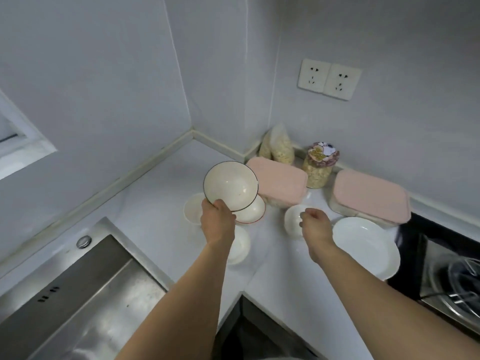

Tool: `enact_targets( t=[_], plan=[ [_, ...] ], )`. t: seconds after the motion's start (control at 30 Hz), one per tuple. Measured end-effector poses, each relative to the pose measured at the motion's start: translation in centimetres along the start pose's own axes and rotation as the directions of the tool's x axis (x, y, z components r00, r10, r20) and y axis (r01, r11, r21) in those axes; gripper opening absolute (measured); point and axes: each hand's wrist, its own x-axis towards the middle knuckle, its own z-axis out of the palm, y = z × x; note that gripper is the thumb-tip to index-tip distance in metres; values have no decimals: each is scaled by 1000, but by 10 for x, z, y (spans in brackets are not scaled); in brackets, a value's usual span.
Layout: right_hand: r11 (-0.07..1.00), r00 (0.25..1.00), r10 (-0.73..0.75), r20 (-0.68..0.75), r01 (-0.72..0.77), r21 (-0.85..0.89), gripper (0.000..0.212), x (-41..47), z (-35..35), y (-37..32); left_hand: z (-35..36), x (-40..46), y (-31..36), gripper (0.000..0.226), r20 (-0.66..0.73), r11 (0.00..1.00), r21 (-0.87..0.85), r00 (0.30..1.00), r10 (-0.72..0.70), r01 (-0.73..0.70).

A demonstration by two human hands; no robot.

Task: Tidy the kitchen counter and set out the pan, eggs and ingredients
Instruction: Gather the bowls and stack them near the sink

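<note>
Two pink-lidded containers (279,181) bore no writing I could read while my left hand (217,216) pinched the near rim of a dark-rimmed white bowl (230,186), tilted above the counter (161,193), and my right hand (315,224) hovered loosely curled, holding nothing, over a small white bowl (293,219).

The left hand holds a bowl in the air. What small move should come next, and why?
Probably lower the dark-rimmed bowl onto the red-rimmed bowl right under it. The left hand grips it by the rim, tilted, above loose bowls on the counter; stacking would tidy them. The right hand holds nothing.
</note>
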Motion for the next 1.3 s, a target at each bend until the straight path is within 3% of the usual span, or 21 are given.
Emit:
enact_targets(
  t=[0.17, 0.4, 0.53, 0.73, 1.07, 1.2, 1.3],
  plan=[
    [902, 936, 349, -47, -322, 286, 12, 18, -76, 35, 63, -39, -1, 18, 139, 993, 41, 985, 107, -114],
    [687, 799, 599, 49, -544, 482, 23, 26, -131, 85, 118, -86, -3, 25, 305, 979, 116, 944, 126, -168],
    [644, 767, 637, 83, -588, 489, 22, 33, -137, 98, 131, -101, -7, 24, 327, 962, 142, 929, 175, -231],
    [640, 734, 672, 97, -642, 422, 14, 46, -134, 113, 128, -116, -23, 19, 310, 958, 187, 938, 153, -218],
    [700, 784, 613, 94, -595, 394, 26, 64, -137, 133, 112, -126, -40, 27, 240, 965, 210, 965, 107, -159],
    [717, 802, 591, 86, -571, 401, 41, 71, -139, 133, 106, -132, -39, 26, 234, 967, 212, 968, 92, -143],
    [700, 799, 593, 103, -574, 426, 37, 65, -144, 130, 103, -135, -38, 21, 251, 969, 205, 964, 86, -140]
  ],
)
